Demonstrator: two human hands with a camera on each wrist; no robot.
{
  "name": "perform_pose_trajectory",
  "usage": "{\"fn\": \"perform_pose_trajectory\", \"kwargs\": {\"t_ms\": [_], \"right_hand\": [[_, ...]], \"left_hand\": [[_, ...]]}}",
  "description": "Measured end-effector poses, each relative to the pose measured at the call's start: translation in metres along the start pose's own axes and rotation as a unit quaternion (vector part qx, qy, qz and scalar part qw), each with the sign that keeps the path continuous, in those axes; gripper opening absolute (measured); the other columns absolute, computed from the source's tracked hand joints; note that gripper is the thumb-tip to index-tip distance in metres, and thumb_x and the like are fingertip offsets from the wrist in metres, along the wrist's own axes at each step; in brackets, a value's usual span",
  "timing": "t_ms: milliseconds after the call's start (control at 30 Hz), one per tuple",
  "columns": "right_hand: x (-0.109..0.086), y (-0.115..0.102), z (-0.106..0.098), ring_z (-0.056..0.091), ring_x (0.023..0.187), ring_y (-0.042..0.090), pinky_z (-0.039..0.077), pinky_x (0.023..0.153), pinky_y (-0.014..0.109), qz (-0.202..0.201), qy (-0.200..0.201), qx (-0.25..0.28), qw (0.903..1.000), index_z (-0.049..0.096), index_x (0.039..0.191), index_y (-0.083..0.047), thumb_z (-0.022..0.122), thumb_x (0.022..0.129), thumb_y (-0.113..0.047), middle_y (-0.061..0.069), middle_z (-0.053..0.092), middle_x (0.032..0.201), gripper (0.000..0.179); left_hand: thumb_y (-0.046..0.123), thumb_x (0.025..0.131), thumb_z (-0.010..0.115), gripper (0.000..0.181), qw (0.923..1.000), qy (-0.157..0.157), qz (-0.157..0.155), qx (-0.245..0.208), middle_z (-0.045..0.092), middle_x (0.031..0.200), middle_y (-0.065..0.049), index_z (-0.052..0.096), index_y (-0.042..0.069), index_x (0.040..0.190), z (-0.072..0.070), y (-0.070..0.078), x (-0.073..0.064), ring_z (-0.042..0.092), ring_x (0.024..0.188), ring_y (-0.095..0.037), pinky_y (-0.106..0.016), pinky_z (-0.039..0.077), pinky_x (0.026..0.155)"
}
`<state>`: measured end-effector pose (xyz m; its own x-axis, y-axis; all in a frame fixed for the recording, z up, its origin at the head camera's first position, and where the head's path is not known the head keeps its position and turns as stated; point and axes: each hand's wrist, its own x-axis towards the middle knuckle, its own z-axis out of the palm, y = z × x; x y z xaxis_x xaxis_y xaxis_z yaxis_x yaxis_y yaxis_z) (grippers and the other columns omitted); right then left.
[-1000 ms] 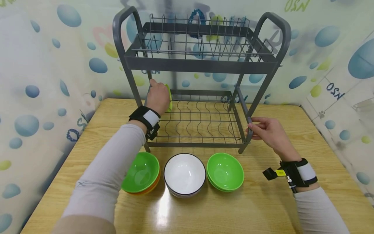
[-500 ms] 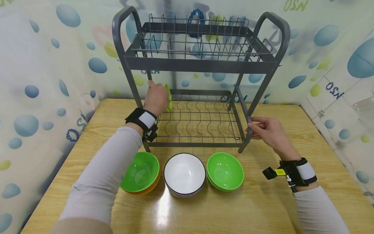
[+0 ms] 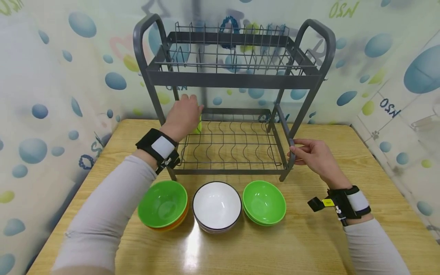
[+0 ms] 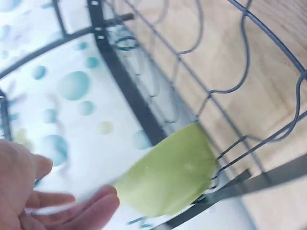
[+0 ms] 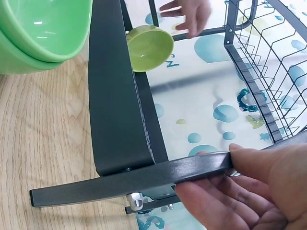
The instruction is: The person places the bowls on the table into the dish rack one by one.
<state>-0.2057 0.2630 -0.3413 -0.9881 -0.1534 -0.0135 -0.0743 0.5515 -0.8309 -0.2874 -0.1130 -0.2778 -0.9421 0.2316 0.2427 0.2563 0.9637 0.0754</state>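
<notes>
A light green bowl (image 4: 168, 172) stands on its side between the wires at the left end of the lower tier of a grey dish rack (image 3: 237, 81). My left hand (image 3: 183, 116) is just beside that bowl and hides most of it in the head view. Its fingers are relaxed and hold nothing; the right wrist view shows a gap between them and the bowl (image 5: 148, 48). On the other side, my right hand (image 3: 316, 158) pinches the rack's right side bar (image 5: 192, 167) between thumb and fingers.
Three bowl stacks stand before the rack: a green bowl (image 3: 163, 206) over orange, white bowls (image 3: 217, 204) with dark rims, and green bowls (image 3: 264, 202). The rack's upper wire basket (image 3: 227, 57) overhangs the lower tier. A patterned wall (image 3: 48, 95) rises behind the wooden table (image 3: 295, 244).
My left hand has let go of the green bowl and drawn slightly back from it, its fingers loosening. The bowl stays in the rack. My right hand keeps its hold on the side bar.
</notes>
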Motion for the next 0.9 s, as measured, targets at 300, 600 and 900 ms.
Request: {"fn": "perform_pose_trajectory", "kwargs": {"t_ms": [300,600,900], "right_hand": [[-0.002,0.001,0.0,0.071,0.085,0.01,0.058,0.074,0.029,0.0,0.002,0.003,1.0,0.047,0.137,0.003,0.054,0.097,-0.032,0.028,0.068,0.107,0.054],[-0.002,0.002,0.002,0.071,0.085,0.011,0.058,0.074,0.027,0.003,0.004,0.0,1.0,0.045,0.14,0.002,0.053,0.096,-0.036,0.027,0.067,0.111,0.058],[-0.003,0.0,0.002,0.071,0.087,0.011,0.058,0.075,0.028,-0.006,0.005,-0.009,0.9999,0.046,0.14,0.001,0.053,0.097,-0.034,0.027,0.067,0.111,0.056]], "left_hand": [[0.031,0.101,0.045,0.04,0.9913,0.047,0.1,-0.072,0.065,0.11,-0.017,0.058,0.001,0.123,-0.031,0.0,-0.038,0.062,0.092,-0.029,-0.042,0.054,0.08],[0.029,0.099,0.049,0.03,0.9879,0.062,0.102,-0.098,0.065,0.082,-0.009,0.066,0.005,0.104,-0.034,-0.025,-0.088,0.058,0.071,-0.021,-0.036,0.049,0.065],[0.027,0.097,0.051,0.033,0.9925,0.043,0.037,-0.109,0.063,0.064,-0.005,0.073,0.005,0.088,-0.017,-0.056,-0.107,0.05,0.054,-0.016,-0.03,0.04,0.052]]}}
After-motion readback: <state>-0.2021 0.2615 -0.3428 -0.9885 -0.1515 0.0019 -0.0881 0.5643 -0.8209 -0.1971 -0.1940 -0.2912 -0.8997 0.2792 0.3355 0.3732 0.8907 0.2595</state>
